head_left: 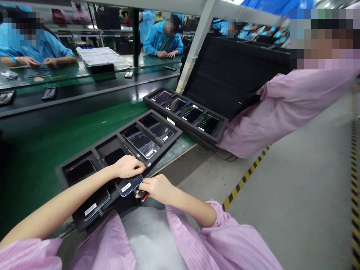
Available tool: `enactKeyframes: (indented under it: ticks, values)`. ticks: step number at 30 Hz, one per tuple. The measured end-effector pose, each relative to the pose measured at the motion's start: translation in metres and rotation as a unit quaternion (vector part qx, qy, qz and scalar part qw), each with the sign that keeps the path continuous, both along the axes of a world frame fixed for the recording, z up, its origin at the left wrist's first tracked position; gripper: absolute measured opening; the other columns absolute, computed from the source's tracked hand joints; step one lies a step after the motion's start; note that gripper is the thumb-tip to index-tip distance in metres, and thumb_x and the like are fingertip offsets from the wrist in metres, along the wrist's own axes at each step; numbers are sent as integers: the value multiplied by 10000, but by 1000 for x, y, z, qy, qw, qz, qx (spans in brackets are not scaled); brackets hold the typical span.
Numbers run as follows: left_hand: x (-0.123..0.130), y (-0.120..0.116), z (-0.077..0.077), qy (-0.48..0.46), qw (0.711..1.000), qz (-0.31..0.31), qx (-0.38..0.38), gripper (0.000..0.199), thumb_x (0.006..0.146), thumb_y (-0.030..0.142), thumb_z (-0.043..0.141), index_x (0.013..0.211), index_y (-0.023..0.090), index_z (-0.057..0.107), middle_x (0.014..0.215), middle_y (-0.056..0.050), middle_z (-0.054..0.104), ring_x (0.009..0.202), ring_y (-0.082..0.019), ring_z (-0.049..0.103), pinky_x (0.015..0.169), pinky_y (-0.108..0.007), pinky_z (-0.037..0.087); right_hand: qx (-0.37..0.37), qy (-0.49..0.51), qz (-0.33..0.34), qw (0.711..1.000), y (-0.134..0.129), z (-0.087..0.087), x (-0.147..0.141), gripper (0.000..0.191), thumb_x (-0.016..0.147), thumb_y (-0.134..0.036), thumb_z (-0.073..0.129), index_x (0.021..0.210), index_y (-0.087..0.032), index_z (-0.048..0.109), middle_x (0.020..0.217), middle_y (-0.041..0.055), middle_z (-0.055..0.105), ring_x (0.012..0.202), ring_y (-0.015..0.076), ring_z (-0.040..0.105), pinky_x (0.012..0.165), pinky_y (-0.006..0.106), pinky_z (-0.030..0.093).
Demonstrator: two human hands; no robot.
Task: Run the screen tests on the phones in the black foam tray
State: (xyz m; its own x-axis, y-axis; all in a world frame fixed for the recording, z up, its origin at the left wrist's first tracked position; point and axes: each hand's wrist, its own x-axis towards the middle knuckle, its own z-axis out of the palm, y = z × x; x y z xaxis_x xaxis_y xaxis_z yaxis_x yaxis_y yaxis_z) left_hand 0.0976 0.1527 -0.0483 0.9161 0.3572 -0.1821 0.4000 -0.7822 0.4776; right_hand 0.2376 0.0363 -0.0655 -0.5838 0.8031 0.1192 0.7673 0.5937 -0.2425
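Note:
My left hand [128, 167] is closed over a smartphone [128, 187] with a white label at its lower end. That phone lies tilted in a slot of the long black foam tray [108, 140], its near end sticking out over the tray's front edge. Close beside the phone's right corner, my right hand [157, 189] pinches a small black plug [141, 194] with a red part; whether it touches the phone I cannot tell. Another labelled phone [97, 198] rests in the slot under my left forearm. Two more phones, one of them nearer [142, 142], fill the right slots.
A second black tray [185, 129] holds several phones with lit screens, near a co-worker's pink sleeve [247, 123]. A slanted white post [194, 48] rises behind it. Beyond runs a conveyor [84, 97] carrying phone parts, with people in blue opposite.

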Motion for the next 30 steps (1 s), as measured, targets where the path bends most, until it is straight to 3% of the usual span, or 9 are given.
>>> enactKeyframes:
  ticks: [2,5,8,11,14,18,23,26,30]
  values:
    - [0,0,-1,-3,1000,10,7,360,849,349,320,526,191,309,487,36,374,465,-100,304,511,-269,213,-11,0,-37,999,-1,-1,-1,370,858,-492,510,712,-176,634,699,9,668,560,99,563,461,244,195]
    - [-1,4,-2,-7,1000,12,17,378,862,364,300,527,194,341,498,28,416,472,-104,338,511,-264,228,-31,26,-42,998,1,-6,3,363,867,-479,501,731,-174,642,716,19,674,584,114,589,473,230,249]
    - [-6,13,-4,-13,999,-3,31,389,869,375,307,530,198,383,503,22,449,483,-108,383,518,-260,252,-33,131,-59,989,8,-10,17,352,915,-433,427,831,-175,650,763,37,677,645,130,607,538,222,360]
    - [-14,23,-5,-28,998,3,55,388,876,378,307,553,202,430,518,11,475,509,-118,427,546,-259,297,-32,308,-163,937,15,-12,39,464,940,-472,304,829,-155,625,729,48,646,634,126,590,589,228,426]
    - [-18,29,-3,-53,995,32,78,383,896,377,258,653,197,492,640,-17,549,613,-131,492,628,-256,367,-35,392,-232,890,21,-11,60,521,930,-522,252,754,-155,578,536,-15,498,475,94,470,502,213,376]
    - [-1,41,3,-74,991,53,98,420,910,389,197,843,182,556,827,-66,603,805,-165,530,772,-295,412,-35,397,-257,880,29,-11,74,381,892,-505,357,760,-176,497,565,-45,430,485,85,392,498,209,315]
    - [44,60,1,-72,990,-18,124,381,879,427,337,1063,186,567,1157,-108,588,1067,-207,523,944,-352,393,-102,410,-280,862,33,-14,87,244,886,-426,373,844,-190,417,621,-51,414,555,100,384,551,219,314]
    - [61,63,-1,-69,981,-30,181,407,885,428,304,1022,177,593,1083,-121,628,1035,-237,561,931,-408,421,-77,403,-296,863,34,-15,100,282,901,-409,358,744,-187,434,577,-58,356,544,92,342,530,212,298]
    - [63,70,-11,-82,964,-57,247,437,885,449,261,933,216,627,1026,-88,668,977,-245,607,913,-446,452,-67,387,-290,873,37,-14,113,341,880,-362,440,622,-156,527,505,-62,382,484,69,349,492,194,287]
